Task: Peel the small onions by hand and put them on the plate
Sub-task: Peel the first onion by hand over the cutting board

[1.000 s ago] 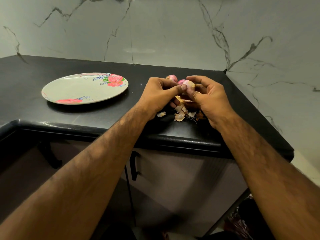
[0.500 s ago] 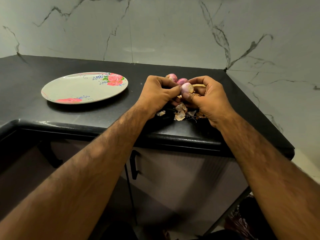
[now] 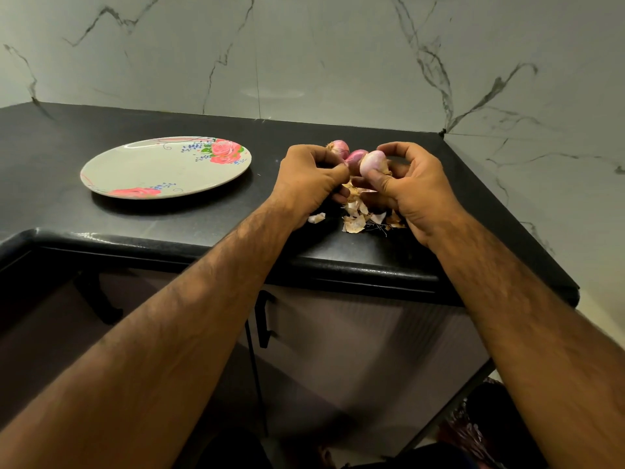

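Observation:
My right hand [image 3: 414,187] pinches a pale, partly peeled small onion [image 3: 371,163] between thumb and fingers, just above the black counter. My left hand [image 3: 309,179] is curled beside it, its thumb and fingertips at a strip of papery skin below the onion. Two pink unpeeled onions [image 3: 339,147] [image 3: 355,157] lie on the counter just behind my hands. A heap of torn onion skins [image 3: 355,222] lies under my hands. The floral plate [image 3: 162,170] sits to the left with nothing on it.
The black counter [image 3: 203,218] ends in a rounded front edge near my forearms and turns a corner at the left. Marble walls close the back and right sides. Cupboard doors with dark handles [image 3: 263,319] lie below the counter.
My right hand has turned the onion, showing more of its pale peeled side. My left thumb has shifted off the onion's top and down toward the loose skin. Both hands stay in place.

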